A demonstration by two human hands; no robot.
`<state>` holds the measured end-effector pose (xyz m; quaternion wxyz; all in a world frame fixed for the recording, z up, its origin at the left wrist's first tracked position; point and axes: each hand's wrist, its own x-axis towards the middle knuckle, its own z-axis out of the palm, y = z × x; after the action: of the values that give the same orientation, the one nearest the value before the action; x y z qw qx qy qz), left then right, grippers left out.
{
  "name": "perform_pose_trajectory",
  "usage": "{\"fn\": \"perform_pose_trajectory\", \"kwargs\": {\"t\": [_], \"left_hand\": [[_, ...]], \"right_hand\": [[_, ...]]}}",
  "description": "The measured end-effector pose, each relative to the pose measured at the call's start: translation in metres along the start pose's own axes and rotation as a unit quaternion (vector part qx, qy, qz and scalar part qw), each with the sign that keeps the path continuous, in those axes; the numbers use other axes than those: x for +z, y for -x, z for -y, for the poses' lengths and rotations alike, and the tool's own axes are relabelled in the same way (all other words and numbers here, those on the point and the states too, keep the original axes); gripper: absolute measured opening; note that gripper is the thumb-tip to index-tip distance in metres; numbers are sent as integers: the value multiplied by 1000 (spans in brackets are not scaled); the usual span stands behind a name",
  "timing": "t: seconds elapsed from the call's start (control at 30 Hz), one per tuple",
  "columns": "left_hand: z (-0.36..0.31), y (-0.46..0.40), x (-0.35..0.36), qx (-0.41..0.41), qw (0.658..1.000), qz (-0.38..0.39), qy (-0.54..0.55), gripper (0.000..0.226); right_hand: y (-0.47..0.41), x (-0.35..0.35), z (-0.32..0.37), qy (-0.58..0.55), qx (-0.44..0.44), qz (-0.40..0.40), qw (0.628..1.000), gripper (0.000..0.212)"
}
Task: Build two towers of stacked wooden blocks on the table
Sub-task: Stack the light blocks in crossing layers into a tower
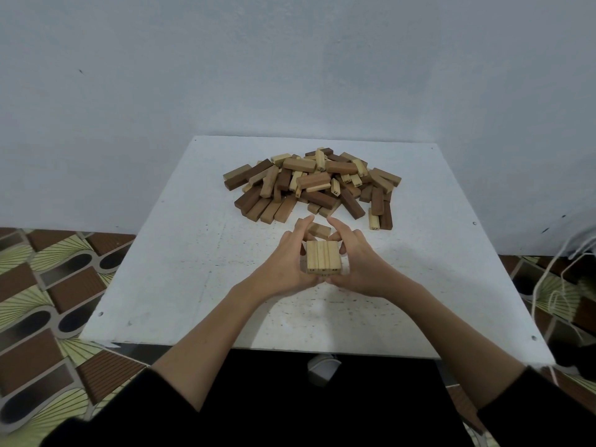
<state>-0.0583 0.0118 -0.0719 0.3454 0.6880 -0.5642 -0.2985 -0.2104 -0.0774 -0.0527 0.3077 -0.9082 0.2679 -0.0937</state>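
Note:
Three pale wooden blocks lie side by side as one square layer [323, 261] near the middle of the white table [180, 285]. My left hand [290, 262] presses against the layer's left side and my right hand [354, 262] against its right side, fingers curved round it. Whether more blocks lie under this layer is hidden by my hands. Just behind it a single loose block [318, 230] lies flat. Farther back sits a big heap of light and dark wooden blocks [312, 185].
A pale wall stands right behind the table. Patterned floor shows on both sides. White cords [548, 285] hang off to the right of the table. The table's front edge [290, 348] runs just ahead of my dark lap.

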Motion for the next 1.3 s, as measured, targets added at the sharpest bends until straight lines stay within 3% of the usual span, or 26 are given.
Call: {"fn": "perform_pose_trajectory", "kwargs": {"t": [1.3], "left_hand": [[-10,2,-9,21,1000,-1,-5,111]], "right_hand": [[-2,-6,-2,6,-38,-9,999,103]]}}
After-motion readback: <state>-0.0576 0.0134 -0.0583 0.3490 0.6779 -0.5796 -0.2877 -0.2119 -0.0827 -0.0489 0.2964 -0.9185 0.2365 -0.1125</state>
